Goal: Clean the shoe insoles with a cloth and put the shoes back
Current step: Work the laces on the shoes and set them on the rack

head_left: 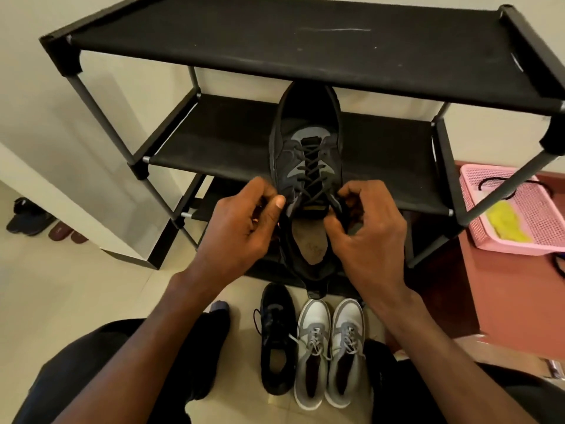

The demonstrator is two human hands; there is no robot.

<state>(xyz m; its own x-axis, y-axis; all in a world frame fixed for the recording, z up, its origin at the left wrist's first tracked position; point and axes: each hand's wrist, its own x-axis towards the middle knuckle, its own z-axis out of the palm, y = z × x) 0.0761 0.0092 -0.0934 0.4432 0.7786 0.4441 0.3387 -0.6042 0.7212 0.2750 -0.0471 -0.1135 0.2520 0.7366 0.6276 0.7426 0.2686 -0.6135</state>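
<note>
Black shoe (305,166) between left hand (241,221) and right hand (363,231), both gripping its collar.

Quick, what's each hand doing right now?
Left hand: grips the left collar edge of the black shoe.
Right hand: grips its right collar edge.

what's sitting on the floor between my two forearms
In the head view, one black sneaker and, to its right, a pair of grey and white sneakers, toes toward the rack.

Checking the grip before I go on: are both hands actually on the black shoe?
Touching. In the head view the left hand and right hand each pinch an edge of the black shoe at its opening, fingers curled on the collar.
</note>
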